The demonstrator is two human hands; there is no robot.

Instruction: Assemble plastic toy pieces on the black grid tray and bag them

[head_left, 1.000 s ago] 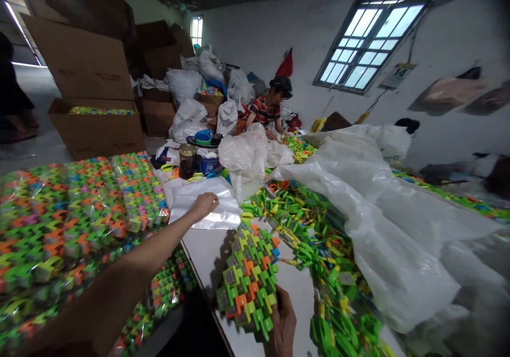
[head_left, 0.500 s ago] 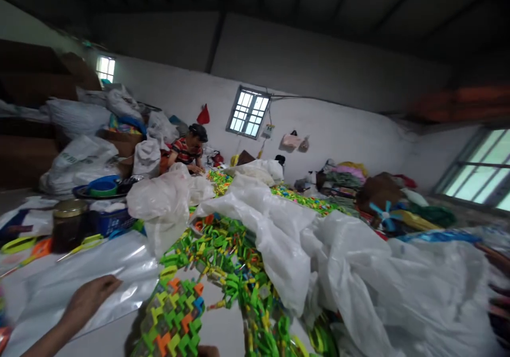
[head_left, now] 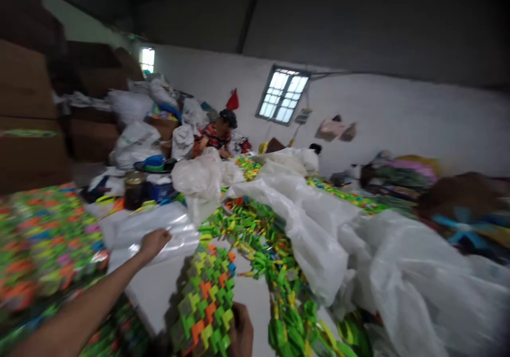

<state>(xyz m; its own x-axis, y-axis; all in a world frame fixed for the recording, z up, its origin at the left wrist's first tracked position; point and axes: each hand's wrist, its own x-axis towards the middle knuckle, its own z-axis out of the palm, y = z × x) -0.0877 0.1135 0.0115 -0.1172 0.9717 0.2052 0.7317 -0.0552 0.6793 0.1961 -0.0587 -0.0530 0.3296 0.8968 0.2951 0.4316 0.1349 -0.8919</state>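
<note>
My left hand point(head_left: 156, 244) reaches over a flat stack of shiny clear plastic bags point(head_left: 175, 224), its fingers curled closed against the top bag. At the bottom centre, my right hand point(head_left: 241, 328) is wrapped against the right side of a block of small plastic pieces point(head_left: 205, 306). The pieces are green, yellow and orange, fitted together in neat rows. The block rests on a white tabletop point(head_left: 159, 277). Part of my right hand is hidden at its side. Beyond it spreads a heap of loose green and yellow plastic pieces point(head_left: 258, 235).
Large translucent sheets point(head_left: 311, 229) drape over the heap on the right. Packed bags of coloured pieces point(head_left: 56, 229) stand at left, near cardboard boxes point(head_left: 27, 134). A jar point(head_left: 134, 189) stands behind the bags. Another person point(head_left: 217, 134) works at the far end.
The view has swung left and down, bringing packed bags and boxes into sight. More of my right hand now shows beside the block. My left hand stays over the clear bags.
</note>
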